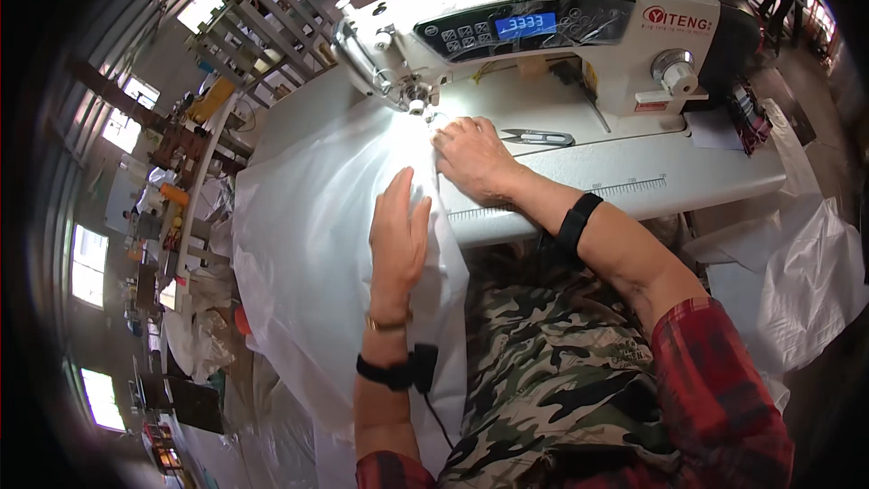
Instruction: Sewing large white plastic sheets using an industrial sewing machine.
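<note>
- Two bare hands are on the white fabric sheet (317,244), which runs from under the needle area (418,107) of the white sewing machine (543,27), across the pale surface (634,183) and down over its near edge toward my lap.
- My left hand (398,231) lies flat with its fingers together, palm pressing the sheet at the surface edge; nothing is pinched in that grip.
- My right hand (472,158) rests just beside the needle, fingers curled down and holding the cloth against the surface; whether any fingertip pinches a fold I cannot tell.
- I judge the sheet thin, light and limp; it drapes in long soft folds and looks faintly glossy, so it may slide easily. Flat palms spread near the seam line seem the safest hold, with the hanging bulk supported from below.
- Small thread snips (539,137) lie on the surface just right of my right hand.
- On the machine's front sits a dark control panel (525,25) with a lit blue display; right of it is a red printed logo (677,18), and a small red-edged label (650,106) sits low near the handwheel (674,70).
- A printed ruler scale (634,188) runs along the surface's front edge.
</note>
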